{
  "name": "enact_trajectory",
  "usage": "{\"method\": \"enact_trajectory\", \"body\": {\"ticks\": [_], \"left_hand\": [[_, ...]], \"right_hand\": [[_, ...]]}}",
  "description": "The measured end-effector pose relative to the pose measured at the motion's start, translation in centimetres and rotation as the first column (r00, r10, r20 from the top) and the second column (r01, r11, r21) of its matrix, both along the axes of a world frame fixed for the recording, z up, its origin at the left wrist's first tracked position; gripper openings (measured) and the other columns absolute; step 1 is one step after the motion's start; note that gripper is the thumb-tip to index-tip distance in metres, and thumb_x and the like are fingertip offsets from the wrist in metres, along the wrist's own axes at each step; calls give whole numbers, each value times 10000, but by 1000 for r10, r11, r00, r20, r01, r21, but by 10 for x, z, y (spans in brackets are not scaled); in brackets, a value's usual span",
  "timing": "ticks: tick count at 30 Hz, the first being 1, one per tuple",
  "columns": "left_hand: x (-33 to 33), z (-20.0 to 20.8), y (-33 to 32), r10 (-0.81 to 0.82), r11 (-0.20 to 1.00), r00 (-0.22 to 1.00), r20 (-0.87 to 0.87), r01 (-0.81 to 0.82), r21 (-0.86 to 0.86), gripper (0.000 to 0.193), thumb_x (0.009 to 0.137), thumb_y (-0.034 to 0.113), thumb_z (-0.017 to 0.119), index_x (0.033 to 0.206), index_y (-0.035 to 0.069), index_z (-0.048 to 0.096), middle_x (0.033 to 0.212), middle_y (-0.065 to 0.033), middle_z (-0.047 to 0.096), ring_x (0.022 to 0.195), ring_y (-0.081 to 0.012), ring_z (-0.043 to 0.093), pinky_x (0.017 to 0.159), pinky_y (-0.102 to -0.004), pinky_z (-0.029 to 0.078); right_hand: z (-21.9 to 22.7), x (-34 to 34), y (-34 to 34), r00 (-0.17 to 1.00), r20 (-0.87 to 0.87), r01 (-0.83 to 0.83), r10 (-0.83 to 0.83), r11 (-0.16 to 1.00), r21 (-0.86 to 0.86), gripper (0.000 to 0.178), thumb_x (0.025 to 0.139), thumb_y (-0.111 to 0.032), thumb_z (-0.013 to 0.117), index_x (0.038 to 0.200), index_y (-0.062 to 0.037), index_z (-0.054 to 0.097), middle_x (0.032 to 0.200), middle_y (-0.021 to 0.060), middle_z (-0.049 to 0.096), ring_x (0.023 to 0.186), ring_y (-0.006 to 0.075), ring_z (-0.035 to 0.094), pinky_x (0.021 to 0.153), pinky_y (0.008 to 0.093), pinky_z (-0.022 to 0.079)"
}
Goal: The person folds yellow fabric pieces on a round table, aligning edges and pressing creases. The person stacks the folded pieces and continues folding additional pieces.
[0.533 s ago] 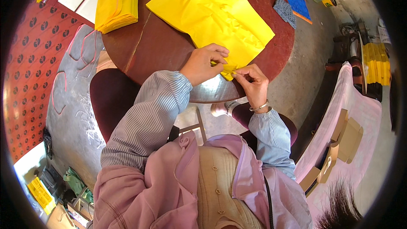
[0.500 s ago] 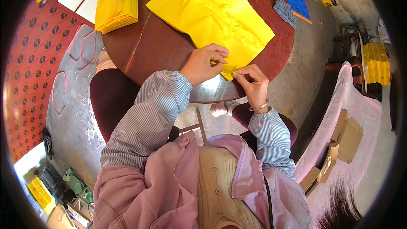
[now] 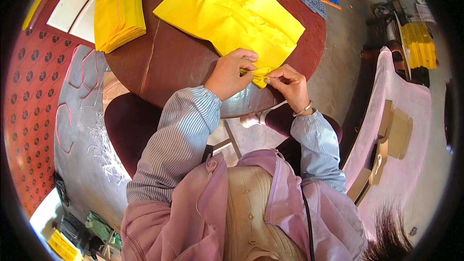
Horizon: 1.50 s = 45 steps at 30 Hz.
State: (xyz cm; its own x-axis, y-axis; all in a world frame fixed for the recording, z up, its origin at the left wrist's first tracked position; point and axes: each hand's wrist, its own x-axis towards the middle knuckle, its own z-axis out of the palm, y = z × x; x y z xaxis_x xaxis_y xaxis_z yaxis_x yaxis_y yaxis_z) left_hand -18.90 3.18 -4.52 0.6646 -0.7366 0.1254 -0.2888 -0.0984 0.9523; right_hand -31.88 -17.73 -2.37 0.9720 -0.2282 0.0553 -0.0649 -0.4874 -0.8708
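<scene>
Shifted leftward in view, the yellow cloth (image 3: pixel 237 14) lies on the bench (image 3: pixel 176 65), long axis slanting upper left to lower right; left hand (image 3: pixel 233 73) and right hand (image 3: pixel 292 88) pinch its gathered, near-pointing end.

Around the round dark-red table (image 3: pixel 179 67), we see grey floor (image 3: pixel 340 53) to its right, pink-draped furniture (image 3: pixel 411 106) beyond that, a red patterned surface (image 3: pixel 36 116) well to its left, and light (image 3: pixel 244 98) glinting on its near edge.
</scene>
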Motion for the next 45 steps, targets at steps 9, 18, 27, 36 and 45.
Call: {"method": "enact_trajectory", "body": {"ticks": [9, 18, 27, 36, 45], "left_hand": [[2, -11, -3, -26, 995, 1000, 17, 27, -99, 197, 839, -55, 746, 1035, -60, 766, 1363, -164, 692, 1227, -281, 711, 1037, -343, 565], [3, -16, -3, -39, 994, 997, 66, 45, -100, 256, 822, -55, 742, 1077, -60, 764, 1362, -168, 686, 1199, -309, 711, 1024, -348, 579], [5, -10, 0, -62, 995, 997, 51, 66, -77, 283, 811, -44, 770, 1094, -61, 757, 1371, -164, 679, 1221, -298, 698, 1055, -345, 563], [3, -7, -1, -43, 997, 999, 26, 45, -70, 253, 835, 7, 822, 1068, -69, 759, 1355, -160, 688, 1233, -287, 697, 1042, -354, 563], [-2, -6, -4, 19, 997, 999, 39, -16, -80, 229, 802, -13, 850, 1012, -60, 773, 1305, -157, 722, 1197, -263, 724, 1024, -350, 577]], "right_hand": [[7, -3, 0, 990, -136, 20, -22, 1000, -21, 118, 943, -71, 829, 1032, -3, 793, 1005, 32, 711, 861, 112, 662, 778, 250, 532], [4, -1, 2, 994, -100, 48, -50, 999, -15, 130, 918, -76, 853, 1017, -7, 804, 978, 24, 719, 773, 80, 642, 697, 243, 510], [-3, -2, 0, 995, -85, 55, -47, 994, 91, 147, 915, -71, 860, 1033, -4, 803, 999, 21, 723, 802, 69, 655, 718, 227, 524], [-2, -3, 0, 995, -95, 42, -30, 991, 124, 134, 940, -64, 840, 1047, -2, 788, 1056, 18, 706, 881, 70, 651, 766, 233, 526], [-5, -2, 3, 996, -50, 80, -76, 993, 90, 169, 924, -109, 868, 1024, 1, 789, 950, 1, 706, 770, 51, 629, 692, 230, 505]]}}
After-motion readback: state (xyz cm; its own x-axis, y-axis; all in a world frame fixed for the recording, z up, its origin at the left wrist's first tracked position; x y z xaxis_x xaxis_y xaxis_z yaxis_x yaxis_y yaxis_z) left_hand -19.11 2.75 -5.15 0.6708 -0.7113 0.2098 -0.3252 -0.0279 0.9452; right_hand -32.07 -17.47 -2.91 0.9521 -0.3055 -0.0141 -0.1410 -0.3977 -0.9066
